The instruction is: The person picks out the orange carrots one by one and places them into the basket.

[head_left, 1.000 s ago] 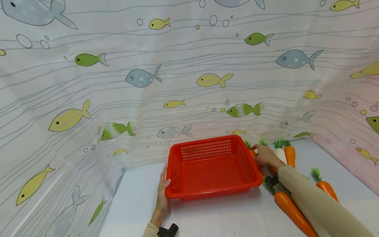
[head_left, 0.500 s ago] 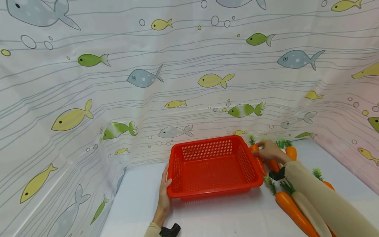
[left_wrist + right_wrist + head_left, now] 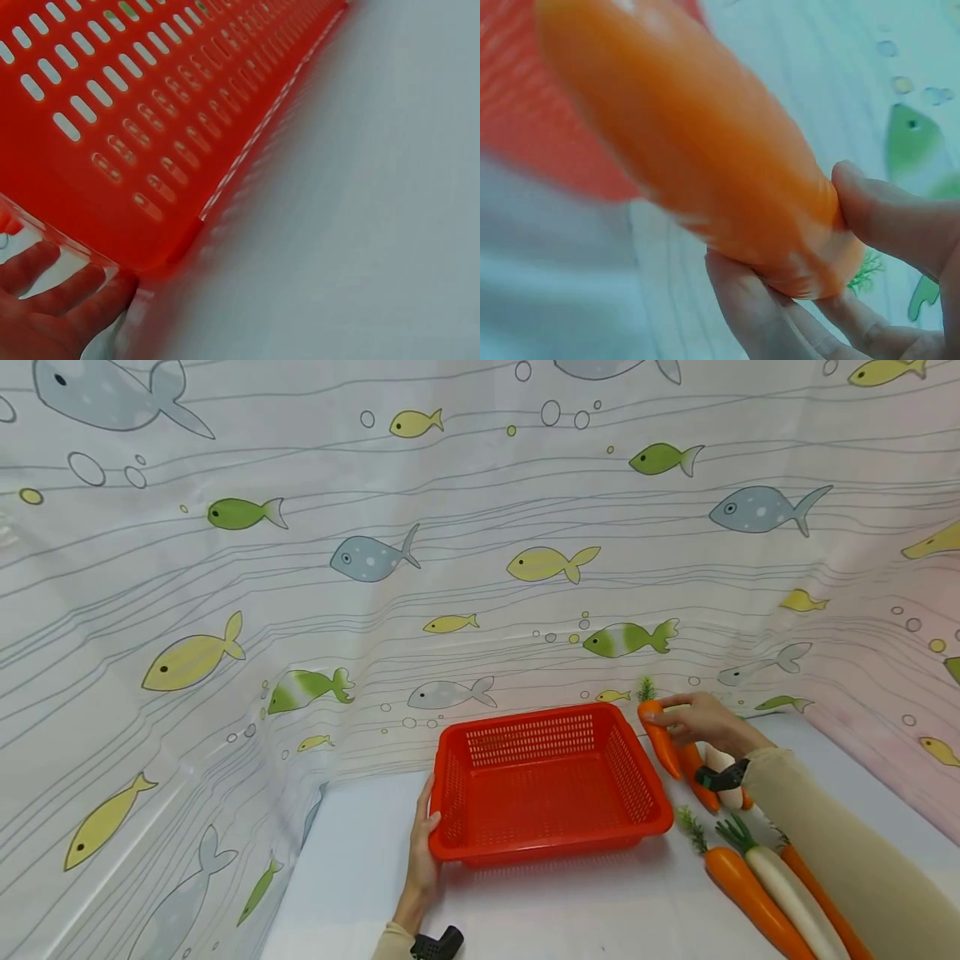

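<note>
A red plastic basket (image 3: 540, 802) with slotted walls stands on the white table, nothing inside it. My left hand (image 3: 423, 852) holds its left side, thumb at the rim and fingers along the outer wall; the left wrist view shows the fingertips under the basket's corner (image 3: 142, 247). My right hand (image 3: 697, 722) pinches an orange carrot (image 3: 660, 739) near its leafy top, just beyond the basket's right rim. In the right wrist view the carrot (image 3: 705, 142) sits between thumb and fingers, its tip pointing away from the palm.
Right of the basket lie another carrot (image 3: 701, 785) and a white radish (image 3: 722, 777), partly hidden by the right hand and wrist. Nearer the front are a carrot (image 3: 753, 897), a long white radish (image 3: 795, 902) and a further carrot beside the sleeve. A fish-patterned curtain (image 3: 465, 652) surrounds the table.
My right hand has taken hold of the carrot by the basket's right side and raised it off the table, shifting slightly right. The left hand keeps its place on the basket.
</note>
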### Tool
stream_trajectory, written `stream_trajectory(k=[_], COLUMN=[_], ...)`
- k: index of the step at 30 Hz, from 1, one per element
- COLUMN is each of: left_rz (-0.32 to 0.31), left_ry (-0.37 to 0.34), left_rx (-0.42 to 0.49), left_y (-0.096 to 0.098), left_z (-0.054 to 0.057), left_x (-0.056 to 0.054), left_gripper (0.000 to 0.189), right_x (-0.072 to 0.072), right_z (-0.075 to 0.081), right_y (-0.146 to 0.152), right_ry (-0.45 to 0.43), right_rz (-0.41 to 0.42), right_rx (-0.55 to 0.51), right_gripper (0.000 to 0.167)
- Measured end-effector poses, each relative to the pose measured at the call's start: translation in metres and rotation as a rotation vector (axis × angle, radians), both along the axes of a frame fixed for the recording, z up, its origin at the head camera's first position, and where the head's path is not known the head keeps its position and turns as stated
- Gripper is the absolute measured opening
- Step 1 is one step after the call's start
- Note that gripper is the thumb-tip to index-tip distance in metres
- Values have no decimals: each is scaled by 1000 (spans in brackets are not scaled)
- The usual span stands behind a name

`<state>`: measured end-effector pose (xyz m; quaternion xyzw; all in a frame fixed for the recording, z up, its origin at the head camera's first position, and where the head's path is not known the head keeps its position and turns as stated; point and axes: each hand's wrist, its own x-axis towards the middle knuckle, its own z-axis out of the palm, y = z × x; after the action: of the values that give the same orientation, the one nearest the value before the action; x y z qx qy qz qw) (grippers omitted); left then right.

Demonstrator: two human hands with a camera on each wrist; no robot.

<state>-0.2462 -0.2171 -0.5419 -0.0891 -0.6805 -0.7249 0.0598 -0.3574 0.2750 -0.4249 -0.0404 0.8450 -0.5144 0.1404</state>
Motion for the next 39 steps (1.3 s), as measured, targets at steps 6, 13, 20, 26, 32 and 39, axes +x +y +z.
stream_trajectory(k=[6,13,20,26,32,39], left_rz=[11,17,15,14,16,21], left_ry=[3,-4,1,9,17,15], left_rx=[-8,-19,-31,-33,-32,-44], left_y=[0,0,0,-1,-1,-1], left_z=[-1,-2,-1,-2,-3,-2], left_x=[-1,0,0,-3,-3,-1], left_gripper=[64,64,63,63,64,64], right_x=[-2,2,2,1,1,1], right_z=[9,10,6,5,0,-7], right_y=[-6,-30,-57,-79,-101,-125], right_ry=[-7,-100,-122,-126,-118,-153], right_rz=[20,67,115,131,119,123], right_rx=[-131,-342,-367,-408,-453,-499], right_gripper=[89,85,81,79,77,68])
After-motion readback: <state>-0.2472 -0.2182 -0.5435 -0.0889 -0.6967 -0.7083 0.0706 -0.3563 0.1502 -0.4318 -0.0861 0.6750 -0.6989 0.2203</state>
